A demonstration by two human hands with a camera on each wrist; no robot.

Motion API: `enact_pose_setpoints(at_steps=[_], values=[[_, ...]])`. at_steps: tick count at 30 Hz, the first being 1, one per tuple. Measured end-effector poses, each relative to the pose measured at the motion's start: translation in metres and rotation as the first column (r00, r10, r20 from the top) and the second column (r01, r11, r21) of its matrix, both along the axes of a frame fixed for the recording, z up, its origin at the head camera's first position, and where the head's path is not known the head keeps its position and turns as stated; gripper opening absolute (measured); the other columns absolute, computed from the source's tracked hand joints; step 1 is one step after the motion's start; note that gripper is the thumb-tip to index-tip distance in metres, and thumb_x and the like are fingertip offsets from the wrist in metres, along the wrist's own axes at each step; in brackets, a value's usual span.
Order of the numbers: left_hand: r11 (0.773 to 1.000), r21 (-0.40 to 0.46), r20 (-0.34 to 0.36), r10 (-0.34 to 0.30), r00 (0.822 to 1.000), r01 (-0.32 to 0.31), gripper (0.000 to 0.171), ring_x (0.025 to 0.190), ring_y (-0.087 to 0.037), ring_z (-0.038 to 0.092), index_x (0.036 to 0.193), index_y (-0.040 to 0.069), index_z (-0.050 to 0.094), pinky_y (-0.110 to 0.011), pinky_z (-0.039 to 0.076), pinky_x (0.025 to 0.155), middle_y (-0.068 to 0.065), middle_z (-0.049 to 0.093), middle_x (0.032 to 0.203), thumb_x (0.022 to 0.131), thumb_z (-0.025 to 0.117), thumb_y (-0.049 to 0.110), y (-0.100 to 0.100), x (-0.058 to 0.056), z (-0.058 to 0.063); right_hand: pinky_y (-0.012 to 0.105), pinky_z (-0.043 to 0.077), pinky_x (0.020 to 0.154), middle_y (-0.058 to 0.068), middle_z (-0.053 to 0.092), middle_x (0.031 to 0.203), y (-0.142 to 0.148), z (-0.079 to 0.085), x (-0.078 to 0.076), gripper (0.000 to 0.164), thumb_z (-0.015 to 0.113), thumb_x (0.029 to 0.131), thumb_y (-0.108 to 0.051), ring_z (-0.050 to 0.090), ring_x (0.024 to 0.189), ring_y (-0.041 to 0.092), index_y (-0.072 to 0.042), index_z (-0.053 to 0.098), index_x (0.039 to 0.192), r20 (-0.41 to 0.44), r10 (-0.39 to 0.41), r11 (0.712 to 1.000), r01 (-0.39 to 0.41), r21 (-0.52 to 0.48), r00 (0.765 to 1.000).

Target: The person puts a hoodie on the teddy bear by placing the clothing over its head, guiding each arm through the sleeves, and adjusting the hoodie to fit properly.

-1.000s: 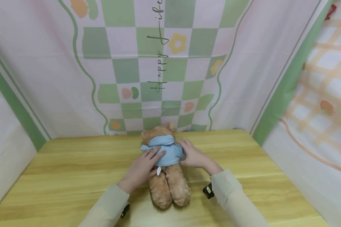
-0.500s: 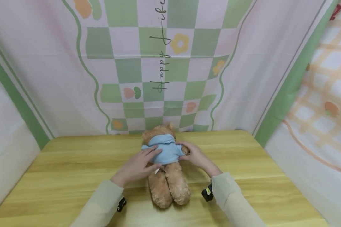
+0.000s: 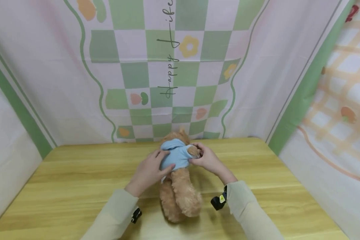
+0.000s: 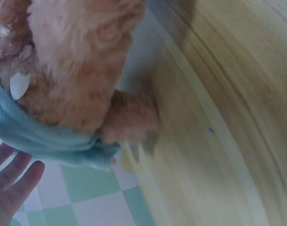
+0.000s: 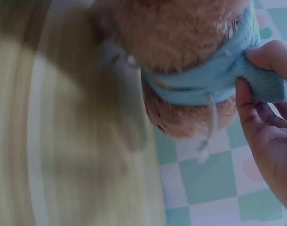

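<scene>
Blue, fleece-like hoodie (image 3: 177, 160) on a brown plush teddy bear (image 3: 181, 176); bear lies on the wood-grain table (image 3: 78, 186), head twd backdrop, legs twd person, hood uppermost, so prob. seen from behind. L hand (image 3: 148, 171) against bear's flank on person's left: thumb & index apart on cloth, fingers spread, not clamped; L wrist view shows them fairly straight, contact w/ hoodie unclear from there. Likely a brace, so body doesn't slide or roll. R hand (image 3: 210, 161), opp. side of bear, pinches sleeve (image 5: 268, 84), thumb one side, fingers curled round the other; furry paw (image 3: 193, 151) pokes out of it. Held there prob. b/c the limb is slim enough to take between thumb & fingers. Bear looks tilted, sleeve side raised, legs uneven. White label (image 4: 19, 85) hangs below hem at bear's rump; pale drawstring (image 5: 212, 117) dangles nr bear's head. Obstructions: green-white checked curtain (image 3: 160, 73) just beyond bear's head, prob. limits reach that way; L hand hides bear's other arm in head view. L wrist cam (image 3: 136, 215) & R wrist cam (image 3: 219, 201) sit either side of bear's legs, apart from them.
</scene>
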State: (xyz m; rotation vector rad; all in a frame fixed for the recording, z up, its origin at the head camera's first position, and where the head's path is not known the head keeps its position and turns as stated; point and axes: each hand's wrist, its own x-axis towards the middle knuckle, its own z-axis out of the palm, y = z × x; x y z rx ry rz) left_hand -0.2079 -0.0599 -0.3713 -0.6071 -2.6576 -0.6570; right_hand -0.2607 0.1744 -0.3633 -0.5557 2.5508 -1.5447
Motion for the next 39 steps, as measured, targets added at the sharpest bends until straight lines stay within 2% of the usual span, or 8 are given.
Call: enact_pose_setpoints(at_steps=[6, 13, 17, 24, 27, 31, 34, 39], values=[[1.000, -0.012, 0.053, 0.015, 0.998, -0.015, 0.055, 0.109, -0.027, 0.063, 0.137, 0.014, 0.051, -0.041, 0.056, 0.083, -0.012, 0.058, 0.129, 0.094, 0.052, 0.048, 0.004, 0.002, -0.002, 0.020, 0.052, 0.078, 0.027, 0.056, 0.123, -0.003, 0.015, 0.003, 0.048, 0.065, 0.082, 0.000, 0.060, 0.108, 0.026, 0.007, 0.050, 0.127, -0.027, -0.050, 0.993, 0.047, -0.108, 0.998], [0.999, -0.010, 0.102, -0.029, 0.994, 0.030, 0.048, 0.112, -0.030, 0.064, 0.139, 0.010, 0.048, -0.044, 0.055, 0.088, -0.012, 0.060, 0.132, 0.101, 0.043, 0.039, 0.012, 0.000, -0.015, 0.018, 0.051, 0.072, 0.021, 0.064, 0.108, -0.012, 0.034, 0.008, 0.039, 0.068, 0.080, -0.005, 0.062, 0.087, 0.013, 0.004, 0.060, 0.117, -0.100, -0.079, 0.997, 0.078, -0.012, 0.992], [0.998, 0.008, 0.140, -0.070, 0.988, 0.070, 0.044, 0.100, -0.029, 0.068, 0.139, 0.010, 0.047, -0.042, 0.057, 0.079, -0.014, 0.064, 0.126, 0.102, 0.042, 0.034, 0.011, -0.002, -0.031, 0.019, 0.049, 0.068, 0.020, 0.067, 0.099, -0.018, 0.028, 0.008, 0.037, 0.070, 0.079, -0.006, 0.058, 0.077, 0.008, 0.005, 0.062, 0.113, -0.146, -0.042, 0.998, 0.049, 0.050, 0.988], [0.992, 0.066, 0.209, -0.115, 0.971, 0.103, 0.042, 0.105, -0.031, 0.066, 0.134, 0.008, 0.050, -0.045, 0.055, 0.088, -0.015, 0.064, 0.124, 0.101, 0.045, 0.033, 0.000, -0.004, -0.049, 0.021, 0.050, 0.072, 0.021, 0.066, 0.102, -0.026, 0.008, 0.009, 0.039, 0.070, 0.079, -0.005, 0.060, 0.082, 0.012, 0.005, 0.061, 0.115, -0.122, -0.031, 0.999, 0.036, 0.041, 0.992], [0.991, 0.122, 0.253, -0.090, 0.963, 0.060, 0.038, 0.106, -0.031, 0.065, 0.128, 0.007, 0.055, -0.046, 0.054, 0.089, -0.014, 0.066, 0.121, 0.102, 0.044, 0.032, -0.008, -0.006, -0.049, 0.022, 0.048, 0.073, 0.020, 0.064, 0.104, -0.029, 0.001, 0.006, 0.040, 0.071, 0.078, -0.004, 0.056, 0.084, 0.012, 0.004, 0.061, 0.116, -0.198, -0.003, 0.998, 0.015, 0.059, 0.980], [0.974, 0.198, 0.287, 0.046, 0.957, -0.106, 0.038, 0.101, -0.031, 0.065, 0.120, 0.001, 0.058, -0.046, 0.054, 0.089, -0.016, 0.068, 0.108, 0.105, 0.035, 0.028, -0.019, -0.009, -0.043, 0.025, 0.046, 0.075, 0.019, 0.061, 0.105, -0.031, -0.003, 0.006, 0.042, 0.074, 0.078, -0.008, 0.053, 0.086, 0.015, 0.002, 0.061, 0.116, -0.278, 0.053, 0.994, -0.023, 0.109, 0.959], [0.939, 0.277, 0.291, 0.120, 0.949, -0.204, 0.045, 0.107, -0.034, 0.063, 0.127, 0.001, 0.053, -0.048, 0.051, 0.094, -0.019, 0.065, 0.115, 0.106, 0.028, 0.032, -0.022, -0.011, -0.034, 0.031, 0.049, 0.083, 0.020, 0.060, 0.111, -0.031, -0.001, 0.009, 0.043, 0.072, 0.082, -0.010, 0.057, 0.094, 0.023, 0.003, 0.058, 0.121, -0.233, 0.100, 0.990, -0.074, 0.117, 0.967], [0.895, 0.392, 0.268, 0.109, 0.957, -0.211, 0.055, 0.117, -0.033, 0.058, 0.144, 0.014, 0.040, -0.052, 0.050, 0.093, -0.015, 0.052, 0.138, 0.102, 0.031, 0.048, -0.013, -0.009, -0.014, 0.045, 0.049, 0.096, 0.024, 0.052, 0.129, -0.031, 0.002, 0.014, 0.046, 0.062, 0.090, -0.004, 0.053, 0.116, 0.037, 0.006, 0.049, 0.132, -0.124, 0.200, 0.973, -0.182, 0.143, 0.972]])
